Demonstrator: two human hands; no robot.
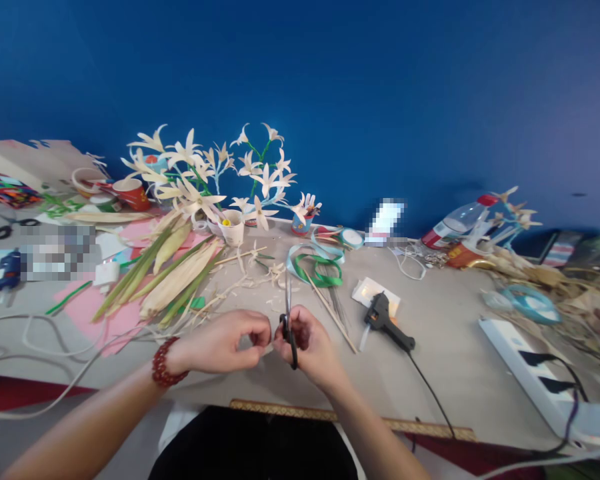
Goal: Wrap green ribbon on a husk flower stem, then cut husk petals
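My right hand (310, 347) is wrapped round a pair of scissors (288, 293) with dark handles, blades pointing away from me. My left hand (227, 340), with a red beaded bracelet (166, 363) on its wrist, is closed in a pinch right beside the right fingertips. A small pale bit seems to show between the two hands, too little to name. Just beyond the hands lie coils of green ribbon (320, 270) and a thin wooden stick (337, 320). Left of them are pale corn husks (180, 283) with green stalks, on pink paper (83, 317).
A black glue gun (387, 320) rests at the right, its cord running to the front edge near a patterned ruler (430, 429). White power strip (525, 373) at far right. Husk flowers (195, 193) stand in cups at the back; a bottle (457, 223) leans near the wall. White cable (70, 380) at left.
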